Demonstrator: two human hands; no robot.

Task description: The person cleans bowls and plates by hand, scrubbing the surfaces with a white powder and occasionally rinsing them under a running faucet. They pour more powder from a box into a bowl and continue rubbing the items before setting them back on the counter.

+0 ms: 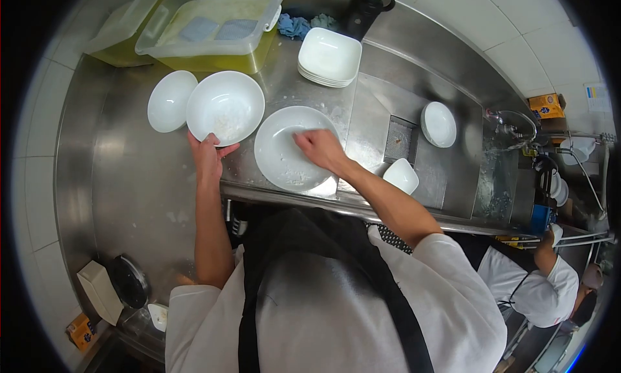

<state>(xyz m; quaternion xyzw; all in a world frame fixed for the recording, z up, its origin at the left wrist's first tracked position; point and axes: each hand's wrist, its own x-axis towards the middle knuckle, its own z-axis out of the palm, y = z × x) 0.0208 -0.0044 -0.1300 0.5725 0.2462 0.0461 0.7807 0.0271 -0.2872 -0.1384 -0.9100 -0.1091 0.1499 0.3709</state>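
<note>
My left hand [210,154] grips the near rim of a white bowl [226,104], thumb inside and fingers below. Whitish residue lies in that bowl, whose left side overlaps another white bowl [169,101]. Closed and held over a larger white bowl [275,156] is my right hand [315,146]; whether anything is inside its fingers is hidden. White crumbs lie in the near part of this larger bowl, which rests on the steel counter [142,179].
Behind are a tub of yellowish liquid [252,56], blue cloths [294,27], stacked square dishes [330,53] and a black container [365,14]. White dishes [438,124] and a small dish [401,176] sit in the sink area at right. A co-worker [537,285] stands at far right.
</note>
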